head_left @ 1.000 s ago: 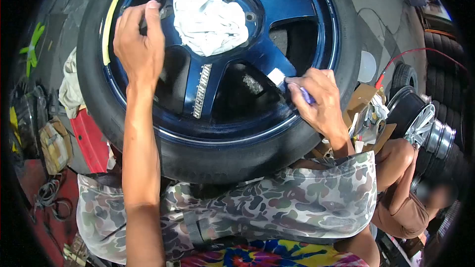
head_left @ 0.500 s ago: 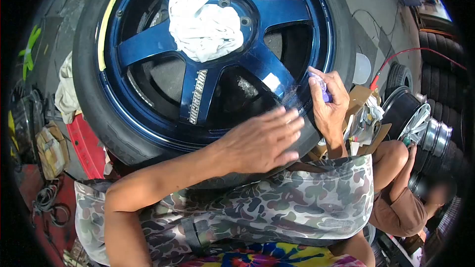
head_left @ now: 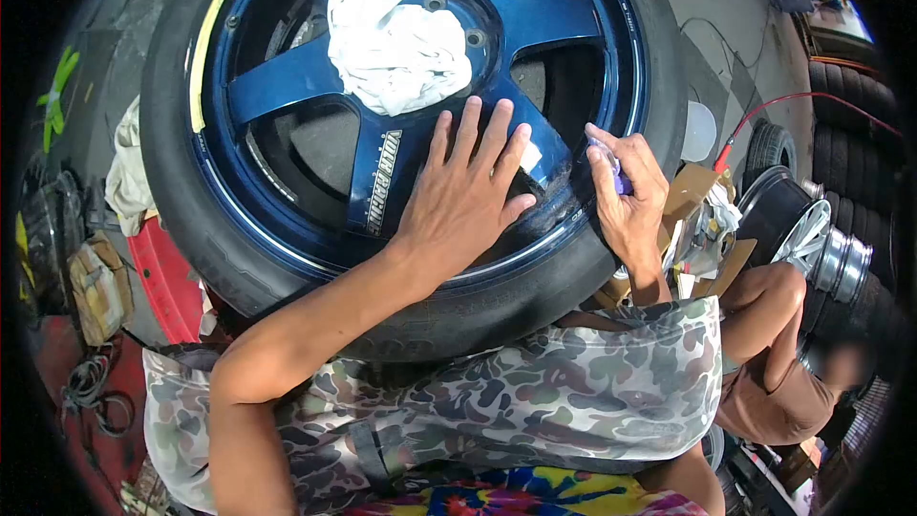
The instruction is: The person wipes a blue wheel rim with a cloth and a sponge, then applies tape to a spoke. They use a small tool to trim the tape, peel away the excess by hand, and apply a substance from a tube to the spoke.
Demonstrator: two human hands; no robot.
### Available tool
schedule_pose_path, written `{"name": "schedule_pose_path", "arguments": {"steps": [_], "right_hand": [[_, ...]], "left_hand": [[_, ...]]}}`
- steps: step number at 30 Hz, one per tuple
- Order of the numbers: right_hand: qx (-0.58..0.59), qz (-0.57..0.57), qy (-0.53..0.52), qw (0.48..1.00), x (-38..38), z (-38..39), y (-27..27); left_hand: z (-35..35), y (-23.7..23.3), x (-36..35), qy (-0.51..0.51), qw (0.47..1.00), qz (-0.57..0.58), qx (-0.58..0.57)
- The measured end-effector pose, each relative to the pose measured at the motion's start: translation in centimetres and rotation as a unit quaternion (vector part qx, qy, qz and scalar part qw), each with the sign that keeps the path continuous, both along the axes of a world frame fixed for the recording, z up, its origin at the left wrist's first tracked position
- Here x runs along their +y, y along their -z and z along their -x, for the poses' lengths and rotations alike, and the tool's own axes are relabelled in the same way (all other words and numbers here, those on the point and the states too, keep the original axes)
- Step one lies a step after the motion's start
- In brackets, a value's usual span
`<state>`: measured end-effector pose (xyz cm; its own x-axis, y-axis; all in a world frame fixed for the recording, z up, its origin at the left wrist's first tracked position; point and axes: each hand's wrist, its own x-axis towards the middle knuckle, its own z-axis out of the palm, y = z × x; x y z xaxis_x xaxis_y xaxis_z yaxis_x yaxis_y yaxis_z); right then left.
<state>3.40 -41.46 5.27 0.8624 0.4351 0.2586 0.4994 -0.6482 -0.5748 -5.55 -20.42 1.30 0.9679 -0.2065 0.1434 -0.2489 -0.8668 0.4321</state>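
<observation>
In front of me lies a blue spoked wheel point(head_left: 549, 21) with a black tyre point(head_left: 530, 311) around it. My left hand point(head_left: 463, 186) is open, fingers spread, over the wheel between the lettered spoke and the lower right one. My right hand point(head_left: 635, 196) is closed on a small crumpled purple piece point(head_left: 623, 178) at the rim's right edge; its material is unclear. Beside it, the rim surface looks dull and scuffed. A white cloth point(head_left: 406, 53) is bunched over the hub, above my left fingertips. Yellow tape point(head_left: 205, 48) runs along the rim's left lip.
At the right, an open cardboard box point(head_left: 693, 191) holds assorted items, with loose rims point(head_left: 845, 263) and stacked tyres point(head_left: 845, 143) beyond. A person in brown point(head_left: 778, 401) sits there. A red hose point(head_left: 764, 115) crosses behind. Left are a red panel point(head_left: 167, 277) and a pale cloth point(head_left: 127, 177).
My left hand has moved up and left from the tyre's lower edge onto the wheel, with fingers spreading. My right hand stays by the rim, shifted slightly. The seated person's hand has dropped from view.
</observation>
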Motion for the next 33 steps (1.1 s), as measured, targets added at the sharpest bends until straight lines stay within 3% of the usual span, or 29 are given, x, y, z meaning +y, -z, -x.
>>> {"name": "schedule_pose_path", "arguments": {"steps": [3, 5, 7, 11, 13, 14, 16, 21, 23, 26, 27, 31, 33], "right_hand": [[-0.015, -0.006, -0.019, 1.000, 0.0, -0.1, 0.0], [-0.010, -0.005, -0.018, 1.000, 0.0, 0.0, 0.0], [-0.009, -0.001, -0.026, 1.000, 0.0, 0.0, 0.0], [-0.019, 0.004, -0.078, 0.997, 0.4, 0.1, -0.1], [-0.010, 0.003, -0.091, 0.996, 0.8, 0.4, 0.0], [0.000, 0.011, -0.114, 0.993, 1.0, 0.5, 0.1], [-0.008, 0.029, -0.169, 0.985, 1.1, 0.3, 0.1], [-0.026, 0.052, -0.170, 0.984, 1.3, 0.2, 0.7], [-0.038, 0.066, -0.185, 0.980, 1.3, 0.1, 0.9], [-0.048, 0.102, -0.224, 0.968, 1.9, 0.0, 0.5], [-0.048, 0.103, -0.224, 0.968, 1.9, -0.2, 0.5], [-0.066, 0.135, -0.233, 0.961, 2.3, -0.5, 0.7], [-0.049, 0.128, -0.254, 0.957, 2.5, -0.3, 0.7]], "left_hand": [[0.2, -0.4, -0.7, -0.025, 1.000, 0.017, -0.001], [0.5, -0.9, -1.0, 0.036, 0.998, 0.037, 0.018], [0.6, -0.9, -1.0, 0.038, 0.998, 0.028, -0.037], [0.1, -0.7, -0.1, -0.051, 0.998, -0.022, -0.035], [0.7, -1.2, 0.1, 0.013, 0.999, -0.035, 0.021], [1.3, -0.3, -0.2, 0.023, 0.999, 0.002, -0.034], [1.3, -0.2, -0.1, 0.006, 1.000, 0.002, -0.020], [0.6, 0.2, 0.1, -0.012, 1.000, 0.022, -0.007], [0.5, -0.2, 0.1, -0.007, 0.997, 0.036, -0.062], [0.1, 0.0, 0.2, -0.003, 0.975, 0.191, -0.113], [0.0, 0.1, 0.4, -0.004, 0.975, 0.192, -0.113], [0.4, 0.5, 1.0, -0.001, 0.981, 0.191, -0.032], [0.7, 1.0, 0.9, 0.038, 0.989, 0.136, 0.048]]}}
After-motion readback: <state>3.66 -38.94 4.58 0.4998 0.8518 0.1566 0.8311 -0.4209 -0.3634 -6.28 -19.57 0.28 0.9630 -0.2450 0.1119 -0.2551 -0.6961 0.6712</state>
